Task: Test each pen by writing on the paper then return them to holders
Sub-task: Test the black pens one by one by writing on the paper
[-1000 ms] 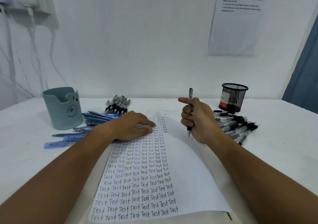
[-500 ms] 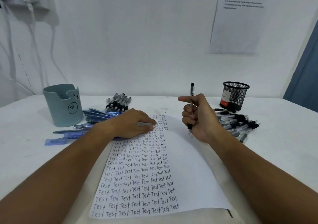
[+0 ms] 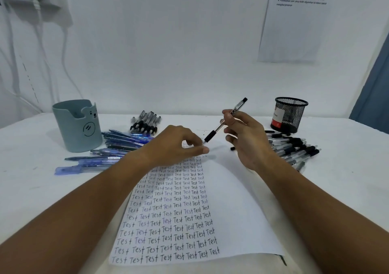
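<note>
The paper point(image 3: 231, 210) bore the handwritten word "Test" in rows; the wall sheet's point(image 3: 294, 31) print was unreadable.

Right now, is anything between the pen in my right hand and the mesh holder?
Nothing visible. The pen in the right hand is raised above the table, and the mesh holder stands open-topped to its right.
</note>
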